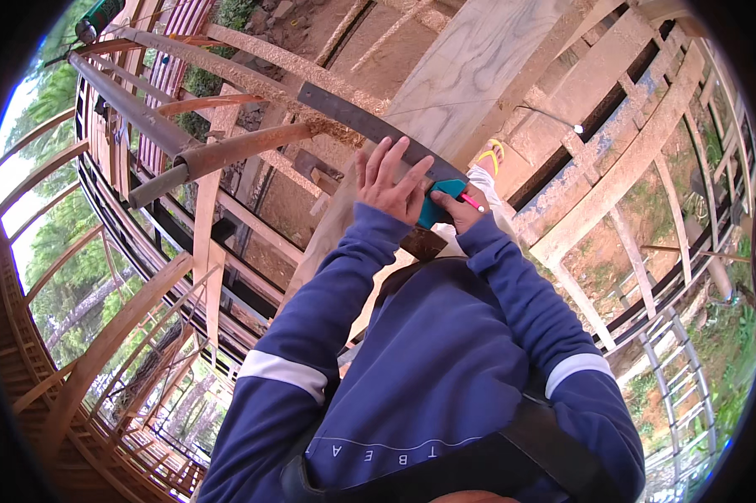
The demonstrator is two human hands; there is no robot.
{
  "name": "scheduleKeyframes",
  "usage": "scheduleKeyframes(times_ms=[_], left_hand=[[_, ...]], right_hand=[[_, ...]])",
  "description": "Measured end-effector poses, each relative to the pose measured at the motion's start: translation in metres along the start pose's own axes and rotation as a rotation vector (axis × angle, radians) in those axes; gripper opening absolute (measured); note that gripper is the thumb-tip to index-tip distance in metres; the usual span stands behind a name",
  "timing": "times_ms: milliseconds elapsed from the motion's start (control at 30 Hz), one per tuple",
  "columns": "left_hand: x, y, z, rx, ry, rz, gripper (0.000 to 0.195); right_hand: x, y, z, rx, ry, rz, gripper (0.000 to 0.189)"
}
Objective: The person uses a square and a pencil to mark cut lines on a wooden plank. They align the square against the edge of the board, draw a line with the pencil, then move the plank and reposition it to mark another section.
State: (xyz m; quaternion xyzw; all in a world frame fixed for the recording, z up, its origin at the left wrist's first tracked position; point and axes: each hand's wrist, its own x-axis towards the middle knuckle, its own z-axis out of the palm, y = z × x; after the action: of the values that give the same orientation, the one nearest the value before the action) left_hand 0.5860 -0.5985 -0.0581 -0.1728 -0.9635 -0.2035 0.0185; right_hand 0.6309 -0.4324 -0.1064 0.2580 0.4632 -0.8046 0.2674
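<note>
A carpenter's square with a dark, flat metal blade (pixel 359 119) and a teal stock (pixel 438 200) lies slantwise across a wide wooden plank (pixel 460 69). My right hand (pixel 469 210) grips the teal stock, thumb on top. A slim pink marking tool (pixel 472 201) with a white tip also sticks out of this hand; whether it is a pencil or a pen is unclear. My left hand (pixel 392 179) lies flat with spread fingers, its fingertips at the blade's near edge. Just below the hands is a brown block-like end (pixel 423 244), partly hidden by my clothing.
Metal pipes (pixel 246 148) jut in from the left. Sawdust-covered beams (pixel 227 66) and open gaps down to the ground surround the plank. On the right are more timbers (pixel 629 157) and a ladder (pixel 680 383). My foot in a yellow sandal (pixel 493 154) stands beside the plank.
</note>
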Motion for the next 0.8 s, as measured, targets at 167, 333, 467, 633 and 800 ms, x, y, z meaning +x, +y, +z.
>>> scheduleKeyframes(times_ms=[167, 333, 467, 633, 800], left_hand=[[0.000, 0.000, 0.003, 0.021, 0.005, 0.014, 0.044], [0.001, 0.000, 0.004, -0.004, 0.018, 0.014, 0.045], [0.002, 0.000, 0.005, -0.013, 0.029, 0.013, 0.046], [0.001, 0.001, 0.004, -0.008, 0.010, 0.002, 0.048], [0.002, 0.000, 0.003, -0.018, 0.016, 0.000, 0.047]], right_hand=[[-0.004, -0.009, 0.004, -0.032, 0.018, 0.020, 0.025], [-0.001, 0.000, 0.002, -0.024, 0.022, -0.013, 0.023], [-0.001, -0.001, 0.002, 0.031, -0.005, 0.016, 0.022], [-0.001, -0.006, 0.001, -0.030, -0.042, -0.002, 0.022], [0.001, 0.003, -0.001, 0.000, -0.021, -0.009, 0.024]])
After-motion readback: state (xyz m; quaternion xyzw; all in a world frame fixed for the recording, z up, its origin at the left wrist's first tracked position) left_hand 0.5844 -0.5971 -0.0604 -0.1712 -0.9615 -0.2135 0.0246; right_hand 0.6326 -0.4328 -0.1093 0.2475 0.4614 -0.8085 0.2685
